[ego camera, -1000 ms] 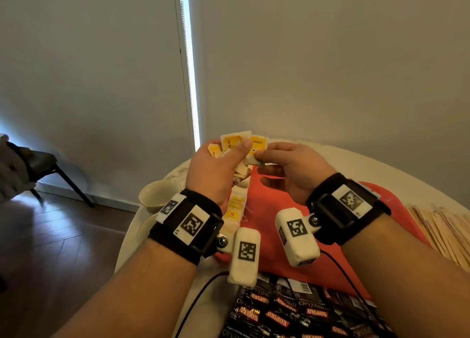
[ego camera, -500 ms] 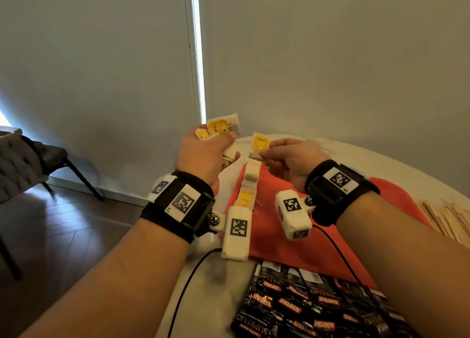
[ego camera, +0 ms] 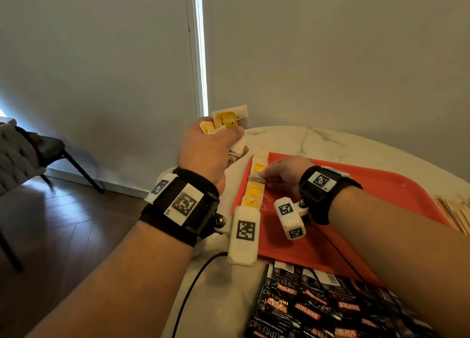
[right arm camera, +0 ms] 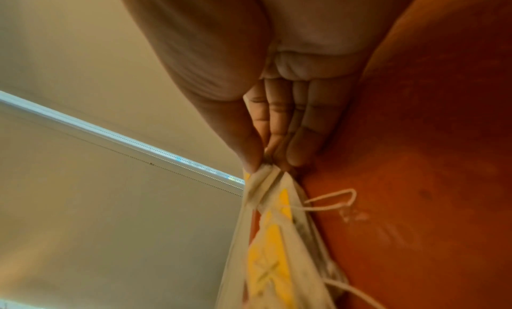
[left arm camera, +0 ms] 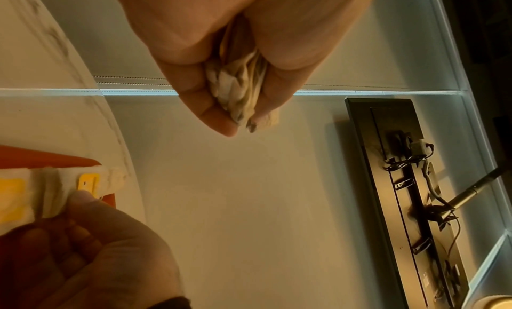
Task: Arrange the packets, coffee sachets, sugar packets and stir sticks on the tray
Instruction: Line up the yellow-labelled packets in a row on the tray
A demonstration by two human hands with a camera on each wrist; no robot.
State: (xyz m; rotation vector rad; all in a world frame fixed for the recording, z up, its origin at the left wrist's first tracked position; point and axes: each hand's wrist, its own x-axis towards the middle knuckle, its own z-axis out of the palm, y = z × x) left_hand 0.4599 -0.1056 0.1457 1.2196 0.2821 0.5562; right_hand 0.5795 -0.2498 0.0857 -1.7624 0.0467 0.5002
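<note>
Nearest to me, a heap of glossy black coffee sachets with red lettering [ego camera: 318,304] is lying on the white marbled worktop [ego camera: 330,141], just before the near edge of the flat red plastic tray [ego camera: 381,197]. Off at the right edge, pale wooden stir sticks [ego camera: 455,210] are resting on the worktop beside the tray. Along the tray's left rim, a row of white paper tea-bag packets with yellow tags [ego camera: 254,190] is lying end to end. My right hand [ego camera: 282,174] is pinching the packet near the far end of that row between thumb and fingertips, low over the tray. My left hand [ego camera: 208,149] is hanging in the air left of the tray, clenched round a bunch of the same white-and-yellow packets [ego camera: 229,121], their tops sticking up past my fingers.
</note>
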